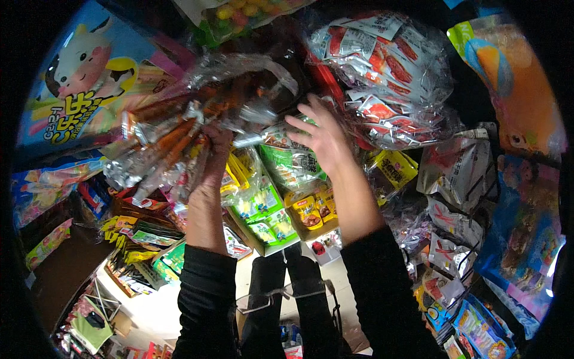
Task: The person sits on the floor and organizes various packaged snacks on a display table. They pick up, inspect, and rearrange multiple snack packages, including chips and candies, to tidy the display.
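Note:
My left hand (217, 143) grips a bunch of clear-wrapped orange-brown snack sticks (179, 134), lifted at upper left and partly blurred. Loose clear plastic film (251, 67) billows above the bunch. My right hand (316, 130) is raised just right of centre, its fingers spread and nothing in them. Green-and-white snack packets (291, 164) lie below its fingers. Right of that hand sits a large clear bag of red-and-white snack packets (385, 72), beside a red edge (329, 85).
Boxes of green packets (269, 215) and yellow pouches (309, 213) stand in front of me. A big blue bag with a cartoon cow (85, 76) is at the left. Silver pouches (457, 170) and an orange bag (524, 89) line the right side. Eyeglasses (282, 294) show low in view.

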{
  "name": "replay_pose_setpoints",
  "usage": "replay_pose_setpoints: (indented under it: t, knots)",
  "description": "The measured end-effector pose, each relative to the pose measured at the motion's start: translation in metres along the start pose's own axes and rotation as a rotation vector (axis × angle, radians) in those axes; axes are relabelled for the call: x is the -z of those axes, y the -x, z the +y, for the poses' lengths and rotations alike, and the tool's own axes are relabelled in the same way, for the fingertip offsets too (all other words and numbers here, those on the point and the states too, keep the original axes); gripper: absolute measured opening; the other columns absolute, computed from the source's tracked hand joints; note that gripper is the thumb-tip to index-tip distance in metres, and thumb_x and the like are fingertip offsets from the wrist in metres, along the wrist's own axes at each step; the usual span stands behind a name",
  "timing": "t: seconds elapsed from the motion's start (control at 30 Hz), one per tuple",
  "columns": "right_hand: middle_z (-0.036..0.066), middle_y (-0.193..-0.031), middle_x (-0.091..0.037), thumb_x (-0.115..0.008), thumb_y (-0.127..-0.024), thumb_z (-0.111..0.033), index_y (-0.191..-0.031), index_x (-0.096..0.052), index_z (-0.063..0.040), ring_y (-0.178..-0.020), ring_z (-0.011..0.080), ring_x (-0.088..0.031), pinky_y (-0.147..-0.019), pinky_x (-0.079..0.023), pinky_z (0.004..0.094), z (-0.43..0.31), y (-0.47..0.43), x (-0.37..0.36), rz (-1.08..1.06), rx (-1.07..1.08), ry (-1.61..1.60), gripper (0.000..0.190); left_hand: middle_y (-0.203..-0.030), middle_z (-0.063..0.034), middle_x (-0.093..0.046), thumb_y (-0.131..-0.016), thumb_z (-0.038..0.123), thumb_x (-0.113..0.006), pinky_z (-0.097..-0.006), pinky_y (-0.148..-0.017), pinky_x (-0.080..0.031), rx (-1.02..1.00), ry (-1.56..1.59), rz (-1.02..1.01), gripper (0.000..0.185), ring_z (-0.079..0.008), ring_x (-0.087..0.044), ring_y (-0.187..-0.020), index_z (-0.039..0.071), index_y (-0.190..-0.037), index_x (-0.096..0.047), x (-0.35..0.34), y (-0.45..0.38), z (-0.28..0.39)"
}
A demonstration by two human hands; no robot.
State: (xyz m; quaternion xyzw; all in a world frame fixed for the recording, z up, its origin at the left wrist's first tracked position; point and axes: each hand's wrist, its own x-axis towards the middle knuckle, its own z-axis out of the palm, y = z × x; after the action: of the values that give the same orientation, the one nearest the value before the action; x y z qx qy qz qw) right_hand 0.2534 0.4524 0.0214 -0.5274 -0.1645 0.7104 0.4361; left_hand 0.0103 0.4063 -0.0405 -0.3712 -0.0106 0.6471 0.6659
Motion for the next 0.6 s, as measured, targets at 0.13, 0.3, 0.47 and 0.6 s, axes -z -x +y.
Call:
replay_pose_setpoints:
  t: [0.13,0.3,0.47,0.6]
  knots:
    - [0.014,-0.121,-0.054,-0.061,-0.086,-0.028,-0.129,-0.043,-0.003,-0.102,0.0301,-0.058,-0.079,-0.052,0.0423,-0.004,-0.030,-0.051,-0.042,-0.026,0.210,0.053,-0.116,-0.0234,-0.050,-0.087,0.013,-0.051,-0.0436,-0.086,-0.053,0.094,0.042,0.009,0.037,-0.0327,-0.055,-0.102,-0.006,-0.118,-0.048,-0.020,0.009,-0.034]
    - [0.020,-0.091,-0.066,-0.064,-0.076,-0.030,-0.100,-0.064,-0.007,-0.083,0.0336,-0.065,-0.074,-0.051,0.0396,0.043,-0.101,-0.035,0.221,0.436,0.707,0.033,-0.126,-0.0173,-0.051,-0.093,0.018,-0.046,-0.0436,-0.099,-0.043,0.099,-0.267,-0.261,0.038,-0.0296,-0.050,-0.116,0.000,-0.127,-0.046,-0.018,0.010,-0.068]
    - [0.011,-0.085,-0.064,-0.058,-0.079,-0.013,-0.094,-0.063,-0.005,-0.078,0.0253,-0.061,-0.069,-0.049,0.0360,0.027,-0.098,-0.032,0.208,0.701,0.732,0.017,-0.127,-0.0201,-0.051,-0.096,0.041,-0.037,-0.0482,-0.087,-0.050,-0.116,-0.938,-0.163,0.052,-0.0374,-0.055,-0.109,0.002,-0.130,-0.043,-0.036,0.032,-0.069]
    - [0.004,-0.082,-0.062,-0.058,-0.081,-0.004,-0.093,-0.062,-0.003,-0.069,0.0152,-0.056,-0.064,-0.047,0.0307,-0.010,-0.075,-0.041,0.082,0.718,0.572,0.012,-0.098,-0.0171,-0.066,-0.095,0.041,-0.035,-0.0333,-0.063,-0.052,-0.149,-1.425,0.128,0.046,-0.0255,-0.067,-0.083,0.002,-0.113,-0.052,-0.069,0.049,-0.078]
